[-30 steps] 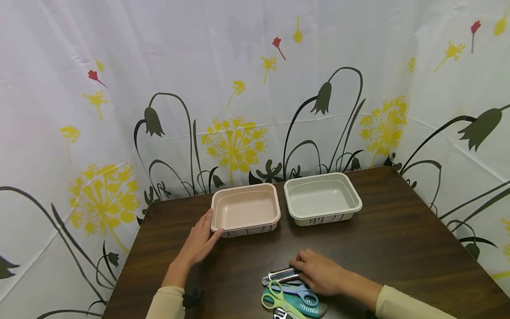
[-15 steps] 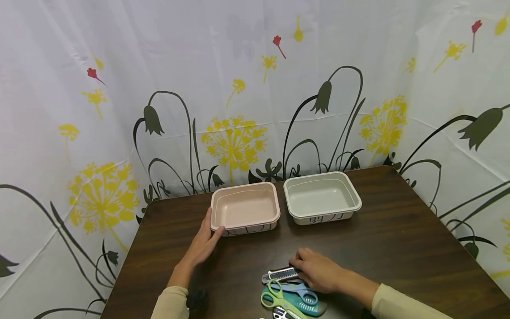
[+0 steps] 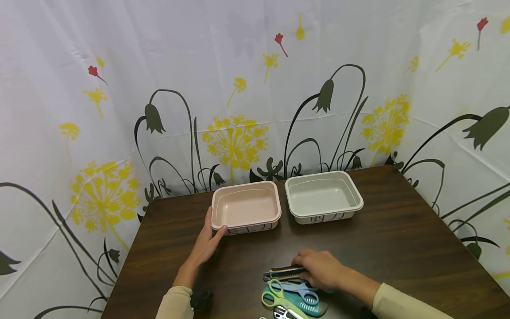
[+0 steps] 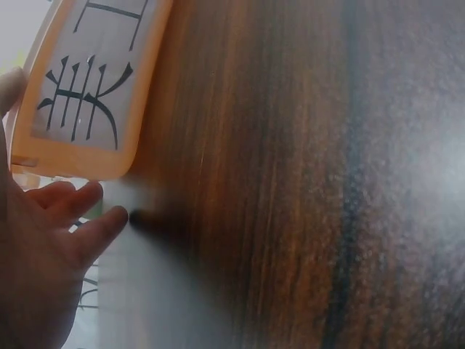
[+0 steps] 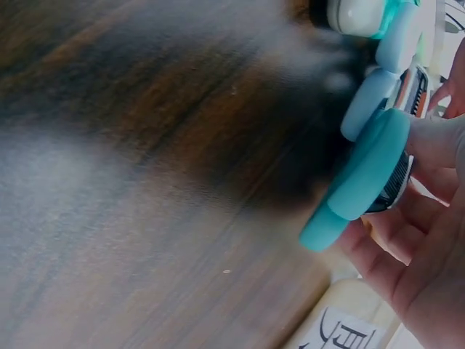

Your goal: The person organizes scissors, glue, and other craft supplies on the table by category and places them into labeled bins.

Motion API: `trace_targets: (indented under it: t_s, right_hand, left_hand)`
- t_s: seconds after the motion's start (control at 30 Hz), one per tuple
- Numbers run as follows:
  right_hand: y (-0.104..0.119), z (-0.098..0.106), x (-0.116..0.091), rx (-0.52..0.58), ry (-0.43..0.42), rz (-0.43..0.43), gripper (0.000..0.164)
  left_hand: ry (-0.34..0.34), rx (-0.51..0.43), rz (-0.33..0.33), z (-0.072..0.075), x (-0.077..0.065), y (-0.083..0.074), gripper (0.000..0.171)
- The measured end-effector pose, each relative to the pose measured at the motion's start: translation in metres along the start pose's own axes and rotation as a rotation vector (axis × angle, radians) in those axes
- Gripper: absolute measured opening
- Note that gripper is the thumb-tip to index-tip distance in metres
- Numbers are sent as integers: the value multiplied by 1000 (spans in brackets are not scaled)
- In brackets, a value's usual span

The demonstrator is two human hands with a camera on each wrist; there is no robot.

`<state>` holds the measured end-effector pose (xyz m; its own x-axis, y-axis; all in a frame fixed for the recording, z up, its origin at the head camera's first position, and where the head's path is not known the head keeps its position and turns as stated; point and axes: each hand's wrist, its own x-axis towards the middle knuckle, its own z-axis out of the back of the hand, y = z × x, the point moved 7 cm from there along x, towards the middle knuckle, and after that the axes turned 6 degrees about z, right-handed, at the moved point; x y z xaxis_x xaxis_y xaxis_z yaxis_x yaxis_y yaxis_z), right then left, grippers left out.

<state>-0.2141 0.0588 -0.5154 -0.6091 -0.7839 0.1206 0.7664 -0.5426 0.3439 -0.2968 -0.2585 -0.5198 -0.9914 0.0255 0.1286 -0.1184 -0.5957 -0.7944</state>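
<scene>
In the head view my left hand (image 3: 207,243) rests at the left front corner of a pink plastic box (image 3: 247,206), thumb at the front rim and fingers along the side. The left wrist view shows these fingers loosely bent beside the box's labelled wall (image 4: 91,80). My right hand (image 3: 320,268) grips a utility knife (image 3: 283,274) by its rear end, above a small pile. Teal handle loops (image 5: 370,167) sit right at its fingers in the right wrist view. Blue-handled scissors (image 3: 307,294), green-handled scissors (image 3: 275,292) and a teal-handled tool (image 3: 316,309) overlap below.
A pale grey-green box (image 3: 324,197) stands right of the pink one, both near the back edge of the brown wooden table (image 3: 382,248). A flower-print curtain (image 3: 239,57) hangs behind and at both sides. A black-and-white item (image 3: 282,313) lies at the pile's front.
The utility knife has turned in my right hand and now shows its darker, narrower side, and the hand has shifted slightly right. My left hand stays at the pink box.
</scene>
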Motion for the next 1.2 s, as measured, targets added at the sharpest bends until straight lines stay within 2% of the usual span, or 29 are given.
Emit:
trace_targets:
  t_s: [0.43, 0.63, 0.87, 1.2]
  right_hand:
    - [-3, 7, 0, -23, -42, -12, 20]
    - [-6, 17, 3, -37, -79, -30, 21]
    - [-8, 36, 13, -66, -162, -60, 24]
    - [-11, 66, 39, -124, -341, -139, 23]
  left_hand:
    - [9, 26, 34, 0, 0, 2, 86]
    - [16, 37, 42, 0, 1, 1, 86]
    - [14, 47, 43, 1, 1, 1, 86]
    - [18, 33, 33, 2, 0, 0, 87]
